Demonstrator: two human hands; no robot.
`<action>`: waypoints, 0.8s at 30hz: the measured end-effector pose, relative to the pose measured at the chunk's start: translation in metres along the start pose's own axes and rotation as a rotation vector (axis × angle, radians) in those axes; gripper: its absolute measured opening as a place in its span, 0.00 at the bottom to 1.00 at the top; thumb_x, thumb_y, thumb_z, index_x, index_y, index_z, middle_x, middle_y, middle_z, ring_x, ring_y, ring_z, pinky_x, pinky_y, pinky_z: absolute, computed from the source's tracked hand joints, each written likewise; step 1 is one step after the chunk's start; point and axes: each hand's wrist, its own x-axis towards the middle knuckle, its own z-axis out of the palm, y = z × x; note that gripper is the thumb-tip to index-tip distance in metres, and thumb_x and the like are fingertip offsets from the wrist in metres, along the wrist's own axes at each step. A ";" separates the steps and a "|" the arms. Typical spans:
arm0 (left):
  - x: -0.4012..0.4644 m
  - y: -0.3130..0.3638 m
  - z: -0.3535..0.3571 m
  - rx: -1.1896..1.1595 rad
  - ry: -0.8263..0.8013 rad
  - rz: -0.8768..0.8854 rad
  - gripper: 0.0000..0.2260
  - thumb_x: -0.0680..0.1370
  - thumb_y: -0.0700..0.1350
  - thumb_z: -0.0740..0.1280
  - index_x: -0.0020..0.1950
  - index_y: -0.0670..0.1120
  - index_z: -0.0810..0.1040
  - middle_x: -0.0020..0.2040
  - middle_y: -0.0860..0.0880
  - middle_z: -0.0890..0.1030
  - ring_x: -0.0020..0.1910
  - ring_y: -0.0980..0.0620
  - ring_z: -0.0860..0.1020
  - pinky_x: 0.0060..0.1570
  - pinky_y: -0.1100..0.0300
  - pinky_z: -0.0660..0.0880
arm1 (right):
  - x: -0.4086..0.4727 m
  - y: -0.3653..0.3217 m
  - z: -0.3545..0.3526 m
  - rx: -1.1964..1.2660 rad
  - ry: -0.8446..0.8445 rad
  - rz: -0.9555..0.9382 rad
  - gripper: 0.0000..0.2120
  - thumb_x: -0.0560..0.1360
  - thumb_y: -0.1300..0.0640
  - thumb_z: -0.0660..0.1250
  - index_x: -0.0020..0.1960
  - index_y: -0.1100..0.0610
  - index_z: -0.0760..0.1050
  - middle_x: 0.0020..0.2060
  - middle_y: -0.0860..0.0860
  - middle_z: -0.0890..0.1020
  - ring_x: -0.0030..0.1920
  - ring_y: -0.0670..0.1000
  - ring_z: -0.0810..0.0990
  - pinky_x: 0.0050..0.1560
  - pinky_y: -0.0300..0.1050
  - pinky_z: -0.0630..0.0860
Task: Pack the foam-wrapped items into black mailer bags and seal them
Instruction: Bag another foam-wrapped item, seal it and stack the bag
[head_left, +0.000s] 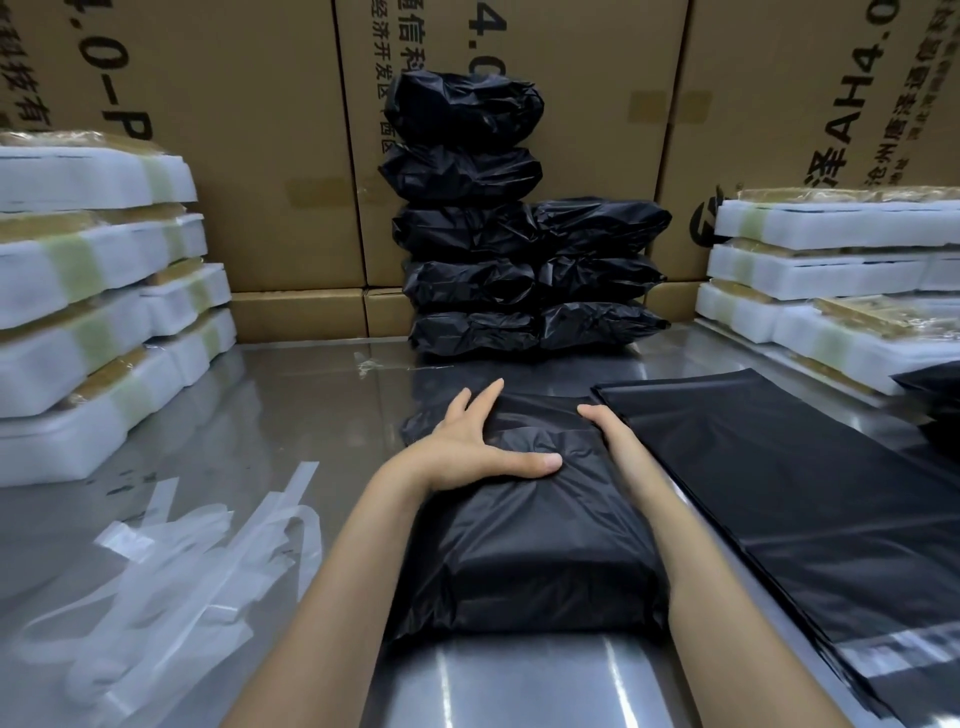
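Observation:
A filled black mailer bag (535, 540) lies on the shiny table in front of me, its far flap folded over. My left hand (467, 447) presses flat on the bag's far left part, fingers spread and thumb stretched across the fold. My right hand (613, 431) lies along the bag's right edge with straight fingers touching it. A stack of flat empty black mailer bags (789, 493) lies to the right. Packed black bags (498, 244) are piled at the back centre.
Stacks of foam-wrapped items stand at the left (98, 312) and at the right (841, 280). Peeled clear adhesive strips (176, 561) litter the near left of the table. Cardboard boxes (260, 156) wall off the back.

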 end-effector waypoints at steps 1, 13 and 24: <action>0.001 -0.002 0.001 -0.039 0.024 0.008 0.49 0.62 0.65 0.74 0.75 0.66 0.48 0.78 0.58 0.42 0.77 0.52 0.48 0.74 0.49 0.53 | 0.000 0.000 0.000 -0.002 0.006 -0.006 0.20 0.75 0.49 0.65 0.61 0.60 0.79 0.57 0.59 0.81 0.60 0.60 0.78 0.67 0.56 0.70; 0.020 -0.030 0.013 -0.533 0.275 0.049 0.24 0.79 0.53 0.61 0.75 0.56 0.62 0.76 0.52 0.60 0.75 0.52 0.58 0.74 0.51 0.54 | -0.004 0.001 0.003 -0.127 0.063 -0.033 0.24 0.73 0.42 0.64 0.66 0.53 0.75 0.62 0.56 0.78 0.61 0.58 0.77 0.67 0.57 0.70; 0.026 -0.030 0.027 -1.061 0.230 -0.061 0.50 0.58 0.66 0.76 0.74 0.46 0.65 0.69 0.47 0.72 0.66 0.46 0.72 0.68 0.49 0.66 | -0.024 -0.014 -0.008 -0.118 -0.078 0.054 0.19 0.69 0.43 0.70 0.54 0.53 0.84 0.50 0.56 0.85 0.51 0.57 0.84 0.56 0.52 0.77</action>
